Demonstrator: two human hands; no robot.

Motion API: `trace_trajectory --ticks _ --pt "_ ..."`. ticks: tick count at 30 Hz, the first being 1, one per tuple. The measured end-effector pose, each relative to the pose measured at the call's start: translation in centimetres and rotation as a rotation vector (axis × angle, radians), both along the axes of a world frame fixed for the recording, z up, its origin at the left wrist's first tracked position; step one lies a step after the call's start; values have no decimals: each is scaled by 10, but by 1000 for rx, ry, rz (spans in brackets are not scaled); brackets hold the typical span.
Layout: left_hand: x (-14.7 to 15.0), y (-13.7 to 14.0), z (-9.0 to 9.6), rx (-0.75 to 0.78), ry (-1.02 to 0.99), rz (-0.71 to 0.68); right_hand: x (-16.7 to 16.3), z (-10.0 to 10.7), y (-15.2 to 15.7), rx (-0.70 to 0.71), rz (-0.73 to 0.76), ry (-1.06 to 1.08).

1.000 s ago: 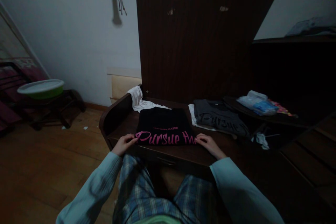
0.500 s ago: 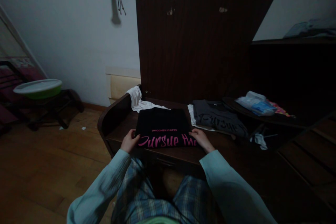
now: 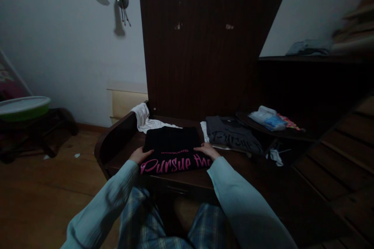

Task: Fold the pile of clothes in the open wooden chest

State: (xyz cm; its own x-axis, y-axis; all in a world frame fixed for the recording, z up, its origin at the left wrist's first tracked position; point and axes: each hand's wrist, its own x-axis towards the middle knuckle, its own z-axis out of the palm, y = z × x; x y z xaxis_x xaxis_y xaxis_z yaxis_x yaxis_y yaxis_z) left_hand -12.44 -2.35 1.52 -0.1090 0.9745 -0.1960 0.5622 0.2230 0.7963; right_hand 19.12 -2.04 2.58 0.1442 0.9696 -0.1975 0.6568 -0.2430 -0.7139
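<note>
Dim room, pale wall behind a dark wooden desk with a tall dark back panel. On the desk's near edge lies your folded black T-shirt with pink lettering. Your left hand and right hand rest flat on its two sides, fingers open, clenching nothing. Right of it lies a grey shirt; behind it, a white cloth.

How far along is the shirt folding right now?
Done: a grey shirt lies folded on the desk. In hand: the left hand and right hand rest on the sides of the folded black shirt, pink lettering up. Left: a white garment lies crumpled at the back corner.
</note>
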Motion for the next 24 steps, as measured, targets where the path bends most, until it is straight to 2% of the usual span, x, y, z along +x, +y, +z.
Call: trace_trajectory --ticks 5,10,13,17,20,24 --pt "2 5 -12 95 -98 33 -10 3 -2 47 -5 -55" --pt "12 -2 -4 234 -108 87 -21 16 -12 219 4 -196" --pt "20 -13 12 328 -142 54 -27 32 -18 343 38 -243" --pt "33 -23 43 488 -223 4 -22 63 -23 511 25 -180" --pt "51 -20 69 613 -302 -35 5 90 -23 639 -18 -88" --pt "95 -1 97 683 -394 -135 67 121 -17 709 -87 -23"
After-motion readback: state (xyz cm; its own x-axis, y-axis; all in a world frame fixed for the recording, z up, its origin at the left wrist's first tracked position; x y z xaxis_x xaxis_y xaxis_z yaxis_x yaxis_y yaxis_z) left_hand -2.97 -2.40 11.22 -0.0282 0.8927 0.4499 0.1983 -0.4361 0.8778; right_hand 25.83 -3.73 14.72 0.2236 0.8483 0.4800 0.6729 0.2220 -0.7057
